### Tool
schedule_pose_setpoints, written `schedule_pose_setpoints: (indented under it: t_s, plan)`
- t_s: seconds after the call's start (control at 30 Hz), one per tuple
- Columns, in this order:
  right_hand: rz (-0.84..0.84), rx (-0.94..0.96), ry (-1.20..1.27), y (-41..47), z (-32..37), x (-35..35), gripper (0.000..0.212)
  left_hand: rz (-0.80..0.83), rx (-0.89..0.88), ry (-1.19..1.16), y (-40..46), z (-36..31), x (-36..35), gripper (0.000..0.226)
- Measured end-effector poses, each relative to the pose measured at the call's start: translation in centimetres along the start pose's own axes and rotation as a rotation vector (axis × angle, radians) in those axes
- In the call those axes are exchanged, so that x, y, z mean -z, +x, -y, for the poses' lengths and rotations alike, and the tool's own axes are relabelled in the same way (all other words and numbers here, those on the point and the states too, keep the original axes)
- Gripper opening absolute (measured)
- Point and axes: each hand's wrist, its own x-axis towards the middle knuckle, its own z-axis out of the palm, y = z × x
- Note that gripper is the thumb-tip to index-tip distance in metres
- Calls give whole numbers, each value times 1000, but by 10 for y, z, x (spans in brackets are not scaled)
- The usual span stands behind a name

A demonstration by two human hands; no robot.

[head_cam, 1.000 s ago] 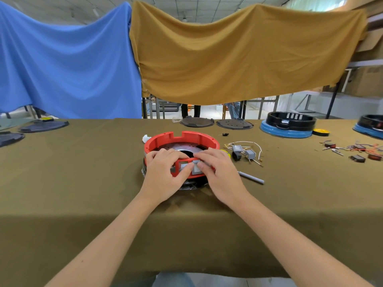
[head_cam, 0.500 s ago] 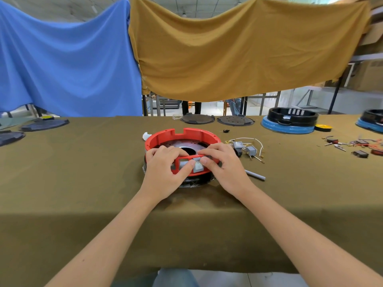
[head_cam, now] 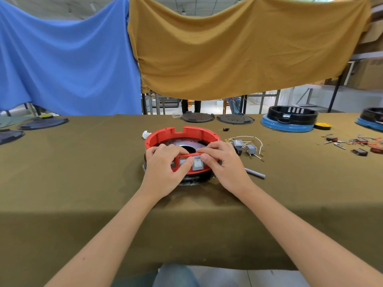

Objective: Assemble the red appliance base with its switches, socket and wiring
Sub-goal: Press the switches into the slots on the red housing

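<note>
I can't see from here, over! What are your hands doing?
Both hands on red base. Left hand thumb presses grey switch into front slot. Right hand curled over rim beside it. Nothing in the way.

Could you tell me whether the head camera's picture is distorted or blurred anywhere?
Head view: wide-angle bending bows the table edge and stretches the forearms; centre sharp on the red base and both hands, left hand, right hand; the far-right shelves smear.

open cloth left of red base point(head_cam: 182, 133), loose switches point(head_cam: 244, 148), grey pen point(head_cam: 255, 173) crowding its right
</note>
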Motion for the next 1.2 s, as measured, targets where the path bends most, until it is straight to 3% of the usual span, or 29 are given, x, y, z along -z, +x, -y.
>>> schedule_pose_setpoints:
  t_s: [1.2]
  plan:
    - [23, -36, -7, 8, -2, 0, 24, 18, -5, 26, 1, 2, 1, 31]
